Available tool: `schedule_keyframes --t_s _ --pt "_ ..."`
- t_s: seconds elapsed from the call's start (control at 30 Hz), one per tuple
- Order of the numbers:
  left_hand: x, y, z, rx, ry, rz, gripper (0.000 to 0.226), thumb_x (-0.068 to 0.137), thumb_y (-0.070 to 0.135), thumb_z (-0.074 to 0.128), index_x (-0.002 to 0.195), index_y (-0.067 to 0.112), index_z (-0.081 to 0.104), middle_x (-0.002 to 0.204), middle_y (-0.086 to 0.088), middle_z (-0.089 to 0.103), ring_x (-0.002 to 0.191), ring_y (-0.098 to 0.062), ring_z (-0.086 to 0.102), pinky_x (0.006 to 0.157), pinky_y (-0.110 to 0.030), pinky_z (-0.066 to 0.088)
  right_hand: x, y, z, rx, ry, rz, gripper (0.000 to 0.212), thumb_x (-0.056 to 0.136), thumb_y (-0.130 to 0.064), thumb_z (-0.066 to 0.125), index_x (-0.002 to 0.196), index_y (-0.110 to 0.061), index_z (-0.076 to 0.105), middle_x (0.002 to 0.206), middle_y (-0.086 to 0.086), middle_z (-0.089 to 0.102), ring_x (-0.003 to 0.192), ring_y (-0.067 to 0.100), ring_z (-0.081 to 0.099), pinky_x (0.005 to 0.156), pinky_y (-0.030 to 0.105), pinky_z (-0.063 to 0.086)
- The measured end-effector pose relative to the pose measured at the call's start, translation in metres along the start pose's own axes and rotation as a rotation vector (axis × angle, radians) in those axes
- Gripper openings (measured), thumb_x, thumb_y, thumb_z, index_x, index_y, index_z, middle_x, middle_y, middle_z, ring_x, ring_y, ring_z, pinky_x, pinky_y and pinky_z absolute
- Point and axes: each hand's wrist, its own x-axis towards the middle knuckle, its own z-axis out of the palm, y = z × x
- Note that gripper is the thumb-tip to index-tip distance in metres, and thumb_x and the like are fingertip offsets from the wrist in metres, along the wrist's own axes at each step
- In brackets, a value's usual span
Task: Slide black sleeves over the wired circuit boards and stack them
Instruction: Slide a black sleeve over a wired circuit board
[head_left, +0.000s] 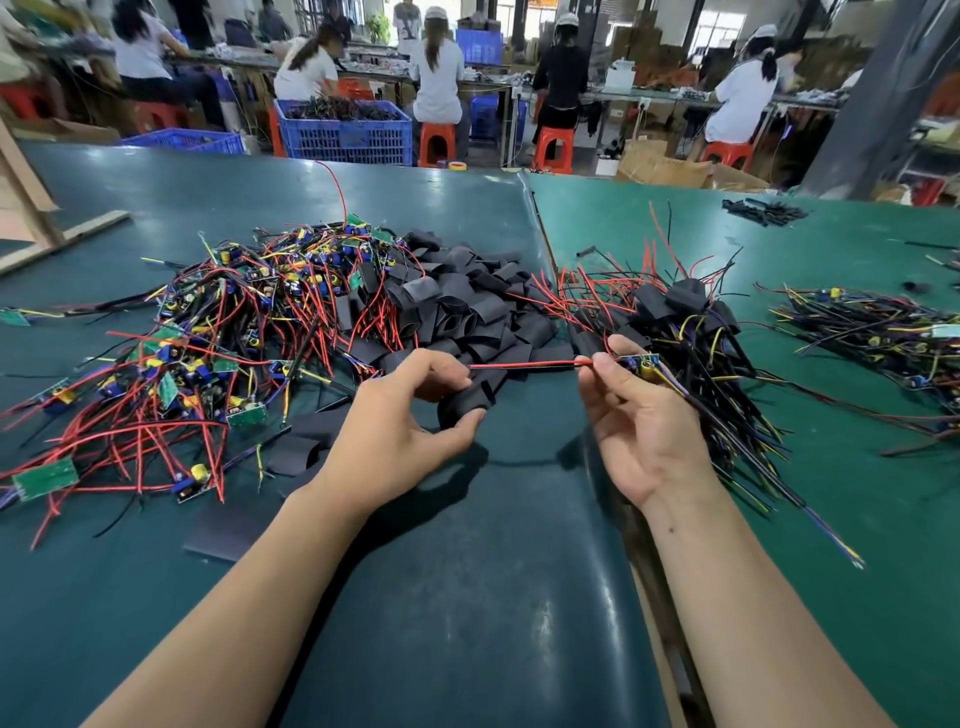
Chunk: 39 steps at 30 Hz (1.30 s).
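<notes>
Left hand (410, 410) pinches black sleeve (465, 402) — right hand (641, 410) pinches red wire (524, 365) (circuit board (641, 364) attached); no legible writing.

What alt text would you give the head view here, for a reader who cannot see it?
The person's left hand grips a black sleeve while the right hand pinches a wired circuit board, its red wire stretched between the hands. Behind lie unsleeved boards, loose sleeves and finished ones on a green table.
</notes>
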Motion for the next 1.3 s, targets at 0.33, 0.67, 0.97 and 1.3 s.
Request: schedule_keyframes --t_s 0.33,0.67,0.97,1.3 --pt "0.0 -0.006 0.006 -0.135 0.158 0.021 0.037 0.075 0.01 0.082 0.103 0.018 0.059 0.099 0.007 0.069 0.093 -0.013 0.069 0.087 -0.021 0.052 0.001 -0.001 -0.003 -0.008 0.01 0.042 0.021 0.088 0.01 0.056 0.089 -0.011 0.062 0.063 0.003 0.066 0.063 0.013 0.069 0.06 0.018 0.055" --pt "0.0 -0.005 0.007 -0.122 0.169 0.096 0.042 0.073 0.014 0.081 0.107 0.022 0.059 0.103 0.009 0.068 0.096 -0.016 0.067 0.088 -0.023 0.051 0.005 0.004 -0.006 -0.081 0.154 0.05 0.025 0.087 0.013 0.058 0.08 -0.01 0.061 0.06 0.002 0.066 0.056 0.011 0.067 0.055 0.017 0.054" --pt "-0.002 -0.001 0.006 0.189 0.022 0.121 0.043 0.073 0.016 0.084 0.112 0.017 0.065 0.11 0.01 0.068 0.105 -0.017 0.062 0.094 -0.042 0.05 -0.003 0.016 0.006 -0.235 0.029 -0.012 0.011 0.09 0.004 0.058 0.084 -0.004 0.063 0.068 0.007 0.065 0.063 0.019 0.068 0.066 0.027 0.06" --pt "0.0 0.004 0.005 0.198 0.034 0.151 0.038 0.075 0.02 0.08 0.11 0.013 0.067 0.108 0.008 0.069 0.103 -0.018 0.065 0.091 -0.041 0.052 -0.013 0.027 0.01 -0.503 -0.1 -0.086 0.017 0.089 -0.011 0.069 0.105 -0.007 0.069 0.073 0.003 0.066 0.064 0.018 0.066 0.057 0.025 0.054"
